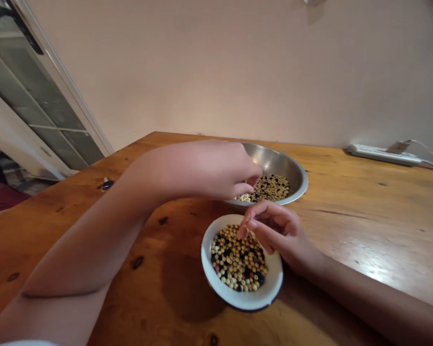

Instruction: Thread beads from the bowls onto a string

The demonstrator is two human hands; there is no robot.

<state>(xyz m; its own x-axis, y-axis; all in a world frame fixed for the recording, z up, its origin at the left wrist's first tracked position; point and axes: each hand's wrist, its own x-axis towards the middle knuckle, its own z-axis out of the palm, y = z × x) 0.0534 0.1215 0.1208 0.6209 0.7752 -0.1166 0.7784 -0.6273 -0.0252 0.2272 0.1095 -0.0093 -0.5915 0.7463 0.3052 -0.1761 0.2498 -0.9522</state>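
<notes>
A white enamel bowl [206, 262] with a dark rim edge holds cream, tan and black beads [238, 259], with a few reddish ones. Behind it stands a wider steel bowl [298, 180] with similar beads [274, 187] in it. Over the left part of the steel bowl is my left hand [234, 170], its fingers bent down and drawn together; what they hold, if anything, is hidden. My right hand [274, 228] is above the white bowl's upper right rim, with curled fingers and the thumb near the index finger. Nothing shows clearly between them.
Both bowls stand on a wooden table [368, 221]. A white power strip [384, 154] with a plug and cable lies at the back right, by the wall. A small dark object [107, 184] sits at the left, beyond my left forearm. A glass-paned door is at the far left.
</notes>
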